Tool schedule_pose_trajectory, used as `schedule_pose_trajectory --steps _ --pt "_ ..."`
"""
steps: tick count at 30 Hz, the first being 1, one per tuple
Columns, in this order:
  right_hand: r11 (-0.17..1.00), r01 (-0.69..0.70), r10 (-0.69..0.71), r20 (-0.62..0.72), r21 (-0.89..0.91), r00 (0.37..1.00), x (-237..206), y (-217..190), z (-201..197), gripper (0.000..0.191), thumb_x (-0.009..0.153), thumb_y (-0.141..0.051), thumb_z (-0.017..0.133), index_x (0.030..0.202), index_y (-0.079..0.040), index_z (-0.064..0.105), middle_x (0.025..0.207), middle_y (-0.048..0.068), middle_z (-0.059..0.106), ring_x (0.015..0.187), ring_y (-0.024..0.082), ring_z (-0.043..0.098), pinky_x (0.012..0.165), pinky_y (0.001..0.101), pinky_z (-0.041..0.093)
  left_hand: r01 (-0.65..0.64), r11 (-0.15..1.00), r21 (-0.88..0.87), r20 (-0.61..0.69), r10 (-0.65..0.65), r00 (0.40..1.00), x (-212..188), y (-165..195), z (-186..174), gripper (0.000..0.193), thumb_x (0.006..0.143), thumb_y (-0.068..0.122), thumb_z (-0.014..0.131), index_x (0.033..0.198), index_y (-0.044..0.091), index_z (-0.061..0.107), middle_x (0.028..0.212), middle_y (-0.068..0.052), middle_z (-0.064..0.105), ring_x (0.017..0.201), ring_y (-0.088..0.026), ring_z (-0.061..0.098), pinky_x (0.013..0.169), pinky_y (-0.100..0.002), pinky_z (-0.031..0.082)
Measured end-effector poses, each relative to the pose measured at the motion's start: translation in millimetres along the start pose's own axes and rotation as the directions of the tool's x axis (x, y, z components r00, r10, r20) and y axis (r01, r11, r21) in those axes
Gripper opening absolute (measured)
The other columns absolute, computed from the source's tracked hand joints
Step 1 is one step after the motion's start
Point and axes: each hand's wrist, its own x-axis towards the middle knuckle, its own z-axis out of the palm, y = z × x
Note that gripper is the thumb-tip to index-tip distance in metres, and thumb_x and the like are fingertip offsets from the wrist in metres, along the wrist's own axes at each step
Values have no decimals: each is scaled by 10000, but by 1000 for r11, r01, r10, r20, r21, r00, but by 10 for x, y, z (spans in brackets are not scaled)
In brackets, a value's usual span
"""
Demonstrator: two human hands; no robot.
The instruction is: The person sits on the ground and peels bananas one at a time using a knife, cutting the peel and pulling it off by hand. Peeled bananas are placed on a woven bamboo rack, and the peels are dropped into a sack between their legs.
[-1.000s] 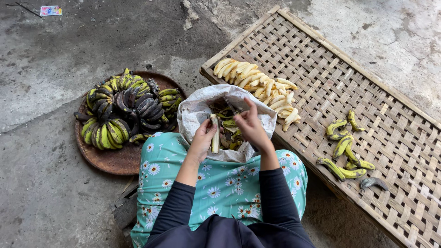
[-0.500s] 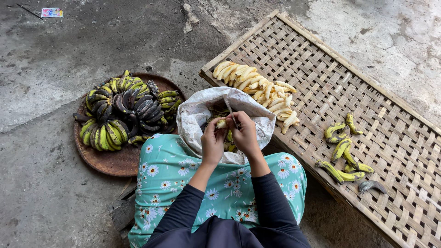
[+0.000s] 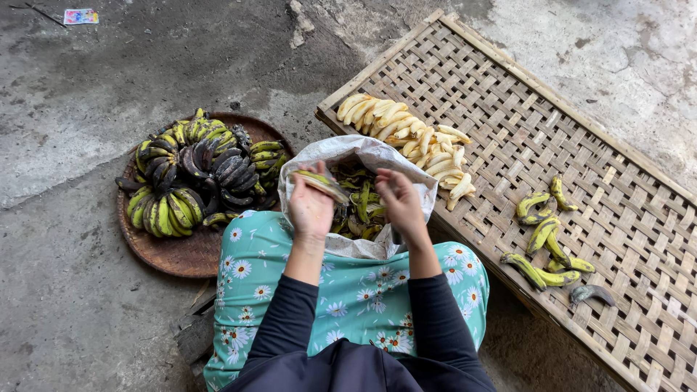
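Note:
My left hand (image 3: 311, 207) holds a small green-and-black banana (image 3: 321, 184) over a white plastic bag (image 3: 363, 154) that rests on my lap. Inside the bag lie banana peels (image 3: 361, 210). My right hand (image 3: 399, 203) hovers over the bag's opening, fingers bent, close to the banana; I cannot see anything in it. Peeled pale bananas (image 3: 406, 134) lie in a row on the woven bamboo tray (image 3: 581, 116) just beyond the bag.
A round brown tray (image 3: 170, 250) at the left carries bunches of dark and green bananas (image 3: 196, 170). Several loose unpeeled bananas (image 3: 544, 232) lie at the right on the bamboo tray. Concrete floor surrounds everything. My knees are covered by a teal flowered cloth (image 3: 348, 297).
My hands, which met over the bag half a second ago, have drawn apart. The left hand now holds the banana up at the bag's left rim.

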Motion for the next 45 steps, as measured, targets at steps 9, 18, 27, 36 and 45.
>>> schedule_pose_trajectory --steps 9,18,27,36,45 --pt "679 503 -469 211 -534 858 -180 -267 212 315 858 19 674 1163 -51 638 1082 143 676 941 390 668 772 419 541 224 971 -82 88 -216 972 86 -212 -175 447 1105 423 371 1247 27 523 1222 -142 596 1185 -301 564 1087 -486 465" --pt "648 453 -399 233 -612 887 -150 -293 190 306 828 33 654 1121 -48 618 1043 149 642 949 413 635 764 462 517 321 927 193 100 -344 934 38 -124 -42 514 1101 473 398 1296 11 509 1224 -144 619 1147 -280 610 1040 -449 490" --pt "647 430 -538 22 -629 842 18 -180 43 211 903 56 602 1102 -16 612 1011 164 621 914 374 629 780 426 519 402 557 727 -87 -506 858 -138 -134 -158 455 1041 436 549 1345 104 614 1030 16 577 821 -76 584 742 -282 511" --pt "885 250 -337 -170 -392 926 159 18 -192 154 1065 -125 633 1142 7 649 937 45 686 831 115 609 754 287 514 186 828 529 54 -251 967 -37 193 -82 477 1056 286 555 1503 132 483 1120 -49 594 994 -125 627 907 -345 549" --pt "936 -69 -52 331 344 942 -175 -254 184 627 1071 -428 428 1593 -103 306 954 12 548 723 50 513 522 210 464 125 992 11 133 -126 983 358 -100 151 466 1116 396 434 1490 126 505 1244 -66 640 946 -140 629 807 -327 520"
